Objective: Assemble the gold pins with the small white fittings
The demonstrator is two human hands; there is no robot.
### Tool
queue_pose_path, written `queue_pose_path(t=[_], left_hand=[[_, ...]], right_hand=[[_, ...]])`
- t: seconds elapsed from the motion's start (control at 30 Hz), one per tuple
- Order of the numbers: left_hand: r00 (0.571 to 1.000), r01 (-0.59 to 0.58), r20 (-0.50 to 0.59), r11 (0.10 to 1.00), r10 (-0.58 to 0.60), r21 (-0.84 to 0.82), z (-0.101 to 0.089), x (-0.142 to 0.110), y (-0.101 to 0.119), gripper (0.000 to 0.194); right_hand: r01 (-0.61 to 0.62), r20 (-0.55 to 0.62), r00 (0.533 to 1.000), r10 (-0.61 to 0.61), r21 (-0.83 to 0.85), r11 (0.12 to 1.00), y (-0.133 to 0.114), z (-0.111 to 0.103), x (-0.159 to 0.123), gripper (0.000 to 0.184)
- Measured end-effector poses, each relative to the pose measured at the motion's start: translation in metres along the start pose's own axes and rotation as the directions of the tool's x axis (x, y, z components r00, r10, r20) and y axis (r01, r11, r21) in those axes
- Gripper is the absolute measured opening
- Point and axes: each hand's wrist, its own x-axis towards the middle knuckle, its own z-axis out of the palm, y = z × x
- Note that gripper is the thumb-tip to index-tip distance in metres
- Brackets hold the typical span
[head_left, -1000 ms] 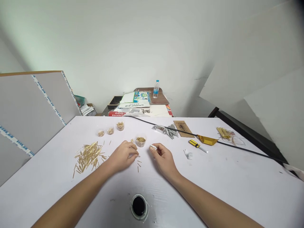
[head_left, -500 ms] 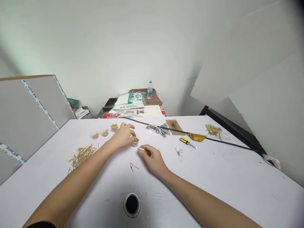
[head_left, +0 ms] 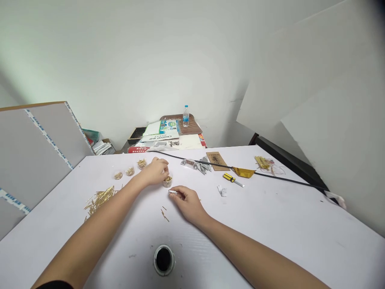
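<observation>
My left hand [head_left: 155, 171] reaches over a small clear cup [head_left: 167, 183] filled with tiny gold-coloured metal parts. Its fingertips are drawn together at the cup's rim; whatever they pinch is too small to make out. My right hand [head_left: 188, 201] rests on the table just in front of the cup, pinching a small white piece [head_left: 172, 192] between thumb and forefinger. Several thin gold pins [head_left: 164, 214] lie loose on the table nearer to me. Beyond my left forearm is a large pile of gold pins [head_left: 101, 199], partly hidden by the arm.
Three more small cups, one of them a fuller cup [head_left: 141, 163], stand to the left. A yellow-handled screwdriver [head_left: 230, 178], crumpled paper [head_left: 222, 191], brown card [head_left: 217, 160] and black cable [head_left: 285, 180] lie right. A dark round hole [head_left: 164, 259] is set in the table near me.
The view has shifted slightly, so most things sit further left. Both hands stay about where they were by the cup. The loose pins lie in a slightly different arrangement.
</observation>
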Motion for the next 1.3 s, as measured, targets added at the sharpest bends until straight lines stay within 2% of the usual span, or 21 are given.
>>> queue_pose_path(t=[0.1, 0.17, 0.3, 0.47, 0.7, 0.87, 1.07, 1.3], left_hand=[[0.967, -0.052, -0.253, 0.981, 0.003, -0.186, 0.003, -0.023, 0.001, 0.027], [0.932, -0.111, -0.362, 0.937, -0.018, -0.332, 0.011, -0.044, 0.006, 0.029], [0.921, -0.169, -0.386, 0.831, -0.059, -0.53, 0.038, -0.078, 0.019, 0.025], [0.891, -0.131, -0.396, 0.709, -0.222, -0.693, 0.064, -0.089, 0.023, 0.019], [0.905, -0.152, -0.395, 0.746, -0.159, -0.648, 0.074, -0.085, 0.019, 0.014], [0.901, -0.142, -0.411, 0.798, -0.141, -0.586, 0.078, -0.087, 0.018, 0.014], [0.893, -0.174, -0.447, 0.873, -0.055, -0.455, 0.078, -0.089, 0.02, 0.013], [0.889, -0.236, -0.454, 0.904, 0.053, -0.356, 0.078, -0.089, 0.015, 0.014]], right_hand=[[-0.019, 0.026, 0.999, 0.018, 0.02, 1.0, -0.001, 0.0, -0.001, 0.03], [-0.025, 0.04, 0.999, 0.024, 0.021, 0.999, -0.001, -0.001, -0.001, 0.029], [-0.012, 0.035, 0.999, 0.012, 0.016, 1.0, -0.002, -0.001, -0.001, 0.026], [-0.013, 0.034, 0.999, 0.011, 0.054, 0.998, -0.002, 0.0, -0.001, 0.026], [-0.022, 0.029, 0.999, 0.018, 0.121, 0.992, 0.0, 0.001, -0.001, 0.032], [-0.022, 0.005, 1.0, 0.022, 0.047, 0.999, -0.001, -0.001, -0.001, 0.031], [-0.022, 0.011, 1.0, 0.022, 0.008, 1.0, 0.001, -0.002, 0.001, 0.029], [-0.011, 0.024, 1.0, 0.012, -0.037, 0.999, 0.001, -0.001, 0.001, 0.029]])
